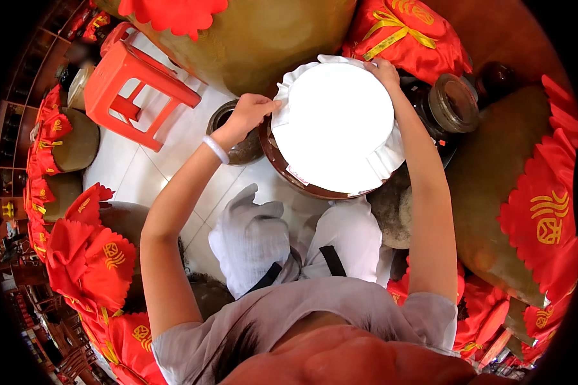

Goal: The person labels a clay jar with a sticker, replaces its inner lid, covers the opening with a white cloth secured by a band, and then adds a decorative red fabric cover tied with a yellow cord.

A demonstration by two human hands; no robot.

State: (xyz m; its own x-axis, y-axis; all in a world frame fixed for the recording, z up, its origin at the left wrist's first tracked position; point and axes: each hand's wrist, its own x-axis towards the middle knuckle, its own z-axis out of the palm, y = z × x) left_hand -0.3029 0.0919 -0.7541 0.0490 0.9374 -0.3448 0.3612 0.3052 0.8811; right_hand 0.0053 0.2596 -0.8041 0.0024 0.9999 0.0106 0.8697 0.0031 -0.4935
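Note:
A round white cloth cover (pixel 337 125) with a gathered, ruffled edge lies over the mouth of a brown glazed vessel (pixel 286 170). Its middle is so bright that no detail shows there. My left hand (pixel 247 115), with a pale bangle at the wrist, pinches the ruffle on the left side. At the upper right, my right hand (pixel 384 72) has its fingers on the cover's far edge and seems to grip it, though the fingertips are partly hidden. The vessel's dark brown rim shows along the near left of the cloth.
A red plastic stool (pixel 138 86) stands on the tiled floor at far left. Close by the vessel are a dark round jar (pixel 241 151) and a lidded glass jar (pixel 453 102). Large brown jars (pixel 488 199) with red cloth covers (pixel 539 224) crowd the right, left and far sides.

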